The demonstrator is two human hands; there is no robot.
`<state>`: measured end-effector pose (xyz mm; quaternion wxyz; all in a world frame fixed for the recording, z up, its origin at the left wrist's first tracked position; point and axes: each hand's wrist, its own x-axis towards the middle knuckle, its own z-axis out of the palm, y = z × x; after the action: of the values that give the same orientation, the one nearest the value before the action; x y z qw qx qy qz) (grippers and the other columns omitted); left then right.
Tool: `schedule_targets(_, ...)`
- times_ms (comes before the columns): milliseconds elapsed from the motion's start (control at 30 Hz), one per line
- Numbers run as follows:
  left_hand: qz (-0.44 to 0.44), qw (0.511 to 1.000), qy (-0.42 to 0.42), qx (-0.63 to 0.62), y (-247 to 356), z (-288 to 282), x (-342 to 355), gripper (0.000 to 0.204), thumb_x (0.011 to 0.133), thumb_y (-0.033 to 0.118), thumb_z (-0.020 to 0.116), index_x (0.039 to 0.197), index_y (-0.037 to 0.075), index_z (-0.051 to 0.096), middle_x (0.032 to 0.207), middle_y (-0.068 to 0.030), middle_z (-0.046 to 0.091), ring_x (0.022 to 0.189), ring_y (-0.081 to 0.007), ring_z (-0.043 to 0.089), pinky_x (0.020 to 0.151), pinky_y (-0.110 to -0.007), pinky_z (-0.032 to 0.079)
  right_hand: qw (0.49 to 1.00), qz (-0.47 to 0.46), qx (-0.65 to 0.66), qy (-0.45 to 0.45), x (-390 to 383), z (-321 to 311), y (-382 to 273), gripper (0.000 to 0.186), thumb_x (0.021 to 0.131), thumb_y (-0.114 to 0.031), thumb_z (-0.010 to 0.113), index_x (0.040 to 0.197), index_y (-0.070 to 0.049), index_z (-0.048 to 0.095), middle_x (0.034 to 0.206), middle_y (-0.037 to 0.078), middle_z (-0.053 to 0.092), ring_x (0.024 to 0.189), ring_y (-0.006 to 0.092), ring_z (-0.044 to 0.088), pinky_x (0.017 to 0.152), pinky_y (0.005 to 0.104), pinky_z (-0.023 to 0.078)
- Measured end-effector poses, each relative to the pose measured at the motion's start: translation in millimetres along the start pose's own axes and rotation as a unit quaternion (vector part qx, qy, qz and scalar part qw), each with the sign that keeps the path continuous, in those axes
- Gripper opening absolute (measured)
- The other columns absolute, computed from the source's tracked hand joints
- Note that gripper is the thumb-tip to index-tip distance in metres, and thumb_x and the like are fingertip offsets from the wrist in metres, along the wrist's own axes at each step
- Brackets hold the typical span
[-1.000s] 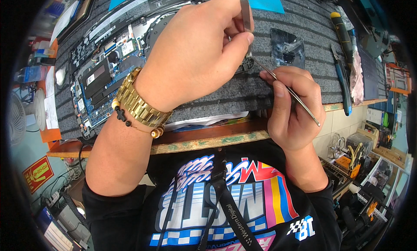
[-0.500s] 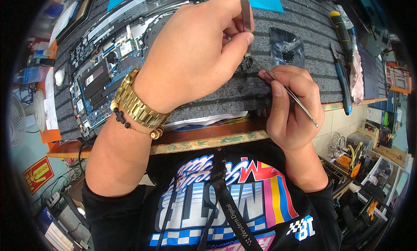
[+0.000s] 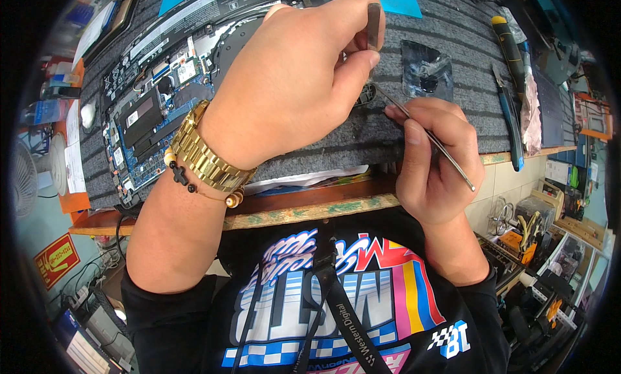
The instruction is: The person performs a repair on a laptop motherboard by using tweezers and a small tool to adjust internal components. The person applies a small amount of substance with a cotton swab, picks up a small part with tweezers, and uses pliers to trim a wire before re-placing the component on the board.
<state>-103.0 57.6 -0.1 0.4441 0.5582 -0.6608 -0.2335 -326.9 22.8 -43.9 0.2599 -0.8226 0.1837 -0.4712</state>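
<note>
My left hand (image 3: 291, 83), a gold watch on its wrist, pinches a flat grey metal tool (image 3: 374, 25), likely tweezers. The lower end of that tool is hidden by my fingers. In my right hand (image 3: 440, 154) is a thin metal pick (image 3: 446, 155), slanting up to the left. Its tip meets or nearly meets a small black part (image 3: 367, 95), half covered by my left hand; whether they touch I cannot tell. Behind my left forearm lies an opened laptop (image 3: 145, 118), its blue board, fan (image 3: 236, 43) and long black battery (image 3: 200, 25) exposed.
A ribbed grey mat (image 3: 310, 157) covers the bench, edged by worn wood (image 3: 310, 212). To the right lie a dark plastic pouch (image 3: 427, 70), a yellow-and-black screwdriver (image 3: 508, 44) and blue-handled pliers (image 3: 509, 118). A blue sheet (image 3: 388, 0) is at the back.
My left hand has shifted slightly to the right with the flat tool, covering more of the small black part. The right hand and the pick have barely moved.
</note>
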Motion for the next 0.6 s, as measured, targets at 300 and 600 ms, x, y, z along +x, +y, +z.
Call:
schedule_targets(300, -0.008, 1.000, -0.002, 0.027, 6.2, -2.5, 0.4, 0.012, 0.097, 0.006, 0.073, 0.104, 0.002, 0.064, 0.077, -0.0192, 0.071, 0.073, -0.0390, 0.074, 0.065, -0.042, 0.056, 0.999, -0.021, -0.029, -0.013, 2.9, 1.0, -1.4, 0.022, 0.089, 0.017, 0.074, 0.107, 0.005, 0.068, 0.096, 0.020, 0.074, 0.084, 0.0347, 0.076, 0.075, 0.0370, 0.061)
schedule_targets(600, 0.002, 1.000, 0.007, 0.021, 12.2, -4.3, 0.3, 0.011, 0.097, 0.006, 0.073, 0.103, 0.001, 0.065, 0.077, -0.0190, 0.071, 0.072, -0.0384, 0.074, 0.064, -0.042, 0.056, 0.999, -0.026, -0.028, -0.012, 0.7, 1.5, 0.1, 0.024, 0.088, 0.017, 0.073, 0.108, 0.005, 0.067, 0.096, 0.020, 0.074, 0.084, 0.0349, 0.076, 0.074, 0.0370, 0.061)
